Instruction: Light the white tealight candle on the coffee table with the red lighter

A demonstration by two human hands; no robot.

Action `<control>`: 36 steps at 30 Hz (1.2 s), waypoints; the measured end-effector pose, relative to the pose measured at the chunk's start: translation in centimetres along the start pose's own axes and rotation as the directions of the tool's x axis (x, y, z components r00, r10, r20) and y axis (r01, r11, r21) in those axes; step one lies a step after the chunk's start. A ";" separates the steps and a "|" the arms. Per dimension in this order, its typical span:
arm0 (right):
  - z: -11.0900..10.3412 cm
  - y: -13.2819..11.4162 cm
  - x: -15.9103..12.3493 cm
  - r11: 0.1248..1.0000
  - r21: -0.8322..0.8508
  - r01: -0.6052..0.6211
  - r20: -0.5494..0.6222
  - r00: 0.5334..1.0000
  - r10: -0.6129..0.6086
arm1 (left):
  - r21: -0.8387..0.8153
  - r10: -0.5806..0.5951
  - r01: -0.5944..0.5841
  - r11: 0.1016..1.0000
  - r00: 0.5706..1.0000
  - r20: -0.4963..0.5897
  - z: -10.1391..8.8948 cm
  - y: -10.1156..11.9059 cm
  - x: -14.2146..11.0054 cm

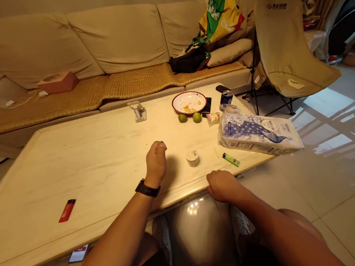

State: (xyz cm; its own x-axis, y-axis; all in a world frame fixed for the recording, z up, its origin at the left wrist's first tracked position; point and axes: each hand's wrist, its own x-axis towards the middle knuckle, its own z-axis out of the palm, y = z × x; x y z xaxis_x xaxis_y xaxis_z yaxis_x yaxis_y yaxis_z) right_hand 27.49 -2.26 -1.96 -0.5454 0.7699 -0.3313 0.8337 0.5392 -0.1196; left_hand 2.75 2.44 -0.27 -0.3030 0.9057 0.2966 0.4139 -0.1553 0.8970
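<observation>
The left hand (157, 159) is raised above the table (110, 160), its fingers curled together in a fist; I cannot tell if something is inside. The right hand (222, 185) is at the near edge of the table, touching it, with its fingers bent and close together; how tightly they close, I cannot tell. The small round white thing (192, 158) stands upright on the table between the two hands, touched by neither. The green lighter (231, 159) lies just beyond the right hand, near the big plastic-wrapped pack (260, 134). Farther back, two limes (197, 117) are beside the plate (182, 97), which holds some yellow bits of food.
</observation>
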 end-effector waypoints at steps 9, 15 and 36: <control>-0.3 -0.1 -0.1 1.000 0.001 -0.012 0.028 1.000 0.012 | 0.506 0.226 -0.418 0.755 0.889 0.397 2.1 0.8 -1.4; -0.1 0.0 0.0 1.000 -0.012 0.000 0.010 1.000 0.001 | 0.600 0.277 -0.554 0.577 0.824 0.495 3.3 0.9 -1.5; -0.4 -0.1 0.0 1.000 0.000 -0.013 0.045 0.999 0.013 | 0.196 0.075 -0.110 0.974 0.982 0.173 1.6 0.8 -0.6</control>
State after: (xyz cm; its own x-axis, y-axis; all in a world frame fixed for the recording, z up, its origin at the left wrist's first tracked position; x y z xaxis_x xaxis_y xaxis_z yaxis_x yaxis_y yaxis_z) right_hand 27.42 -2.17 -1.59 -0.5299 0.7609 -0.3745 0.8408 0.5290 -0.1149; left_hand 4.65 2.37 -0.30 -0.1177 0.9459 0.3022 0.6051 -0.1730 0.7771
